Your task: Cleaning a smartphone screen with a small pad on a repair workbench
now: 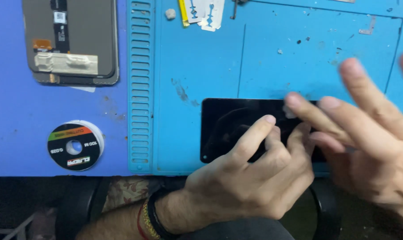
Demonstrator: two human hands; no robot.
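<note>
Blue silicone repair mat (pixel 188 58) fills the bench, and at its near edge lies a black phone screen panel (pixel 228 126), flat and glossy side up, with a small camera hole at its lower left corner. The left hand (pixel 250 182) rests on the panel's lower middle, forefinger stretched across the glass and the other fingers curled against it, pressing down on it rather than pinching it; nothing is enclosed in the hand. The right hand (pixel 370 146), blurred by motion, comes over the panel's right end with its fingers spread apart and its forefinger tip touching or just above the top edge; whether it grips anything cannot be told.

By the look of it, the step in hand is steadying and working the panel's surface or edge, and the next move would call for firm downward pressure from the left hand while the right works carefully along the edge, since thin glass cracks easily.

A second display assembly (pixel 72 42), back side up with its flex cable showing, sits well apart on the purple surface, near a spool of cutting wire (pixel 75 145). Razor blades (pixel 203 13) lie at the mat's far edge.
</note>
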